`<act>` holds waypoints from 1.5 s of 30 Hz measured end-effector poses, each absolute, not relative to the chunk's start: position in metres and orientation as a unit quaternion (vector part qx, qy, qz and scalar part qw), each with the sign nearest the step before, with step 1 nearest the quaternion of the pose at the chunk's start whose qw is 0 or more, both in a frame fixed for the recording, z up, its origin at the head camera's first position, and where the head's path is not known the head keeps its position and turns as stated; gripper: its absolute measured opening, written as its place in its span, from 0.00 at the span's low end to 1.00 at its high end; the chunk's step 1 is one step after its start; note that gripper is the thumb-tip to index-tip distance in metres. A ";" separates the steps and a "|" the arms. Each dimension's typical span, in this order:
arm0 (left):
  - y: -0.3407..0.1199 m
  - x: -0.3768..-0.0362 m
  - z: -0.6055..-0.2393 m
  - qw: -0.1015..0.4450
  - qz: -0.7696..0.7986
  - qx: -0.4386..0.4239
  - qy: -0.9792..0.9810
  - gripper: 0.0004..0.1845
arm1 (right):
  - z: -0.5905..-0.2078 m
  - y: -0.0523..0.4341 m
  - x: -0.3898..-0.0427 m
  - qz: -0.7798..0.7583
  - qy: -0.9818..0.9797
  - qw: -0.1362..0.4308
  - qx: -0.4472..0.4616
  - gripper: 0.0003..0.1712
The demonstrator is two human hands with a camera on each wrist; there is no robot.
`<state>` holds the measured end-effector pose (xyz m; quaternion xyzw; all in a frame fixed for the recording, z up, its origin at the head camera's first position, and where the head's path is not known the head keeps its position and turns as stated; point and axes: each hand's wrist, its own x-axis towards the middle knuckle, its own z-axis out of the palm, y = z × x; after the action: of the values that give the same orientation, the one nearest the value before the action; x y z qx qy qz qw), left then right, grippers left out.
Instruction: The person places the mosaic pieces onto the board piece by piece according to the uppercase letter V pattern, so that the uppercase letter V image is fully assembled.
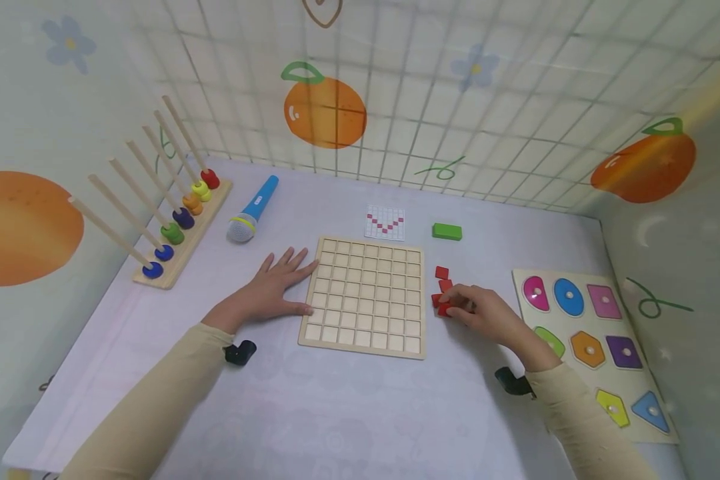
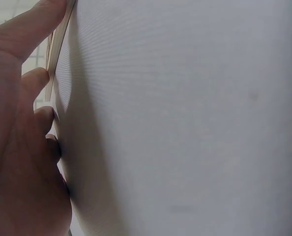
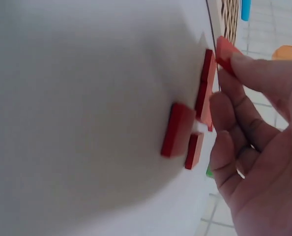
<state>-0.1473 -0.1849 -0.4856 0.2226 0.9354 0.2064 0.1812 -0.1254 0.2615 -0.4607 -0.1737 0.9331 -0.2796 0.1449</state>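
A square wooden grid board (image 1: 363, 353) lies flat on the table in the head view. My left hand (image 1: 270, 290) is spread at its left side, thumb and index fingertips touching the edge; the left wrist view shows the thumb (image 2: 35, 24) against the board's side. To the right of the board, my right hand (image 1: 486, 317) pinches a red tile (image 3: 225, 53) between thumb and index finger, raised slightly off the table in the right wrist view. Several more red tiles (image 1: 441, 272) lie near those fingers, one thick red tile (image 3: 179, 130) closest to the right wrist camera.
Behind the board are a card (image 1: 385, 233) with a red V pattern and a green block (image 1: 447, 231). A toy microphone (image 1: 255, 210) and a peg rack (image 1: 199, 235) with coloured rings stand left. A shape puzzle (image 1: 564, 323) lies right, partly under the right sleeve.
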 end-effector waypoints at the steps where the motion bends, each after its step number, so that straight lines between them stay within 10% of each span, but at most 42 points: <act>1: -0.185 -0.147 -0.485 0.181 0.207 0.223 0.935 0.55 | -0.461 0.261 -0.125 -0.284 0.932 0.144 -0.172 0.15; 45: -0.183 -0.148 -0.483 0.186 0.204 0.217 0.936 0.55 | -0.465 0.178 -0.122 -0.370 0.897 0.155 -0.183 0.14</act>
<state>-0.1480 -0.1832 -0.4833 0.2172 0.9363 0.2037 0.1864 -0.1216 0.1785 -0.4648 -0.1831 0.8974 -0.3703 0.1549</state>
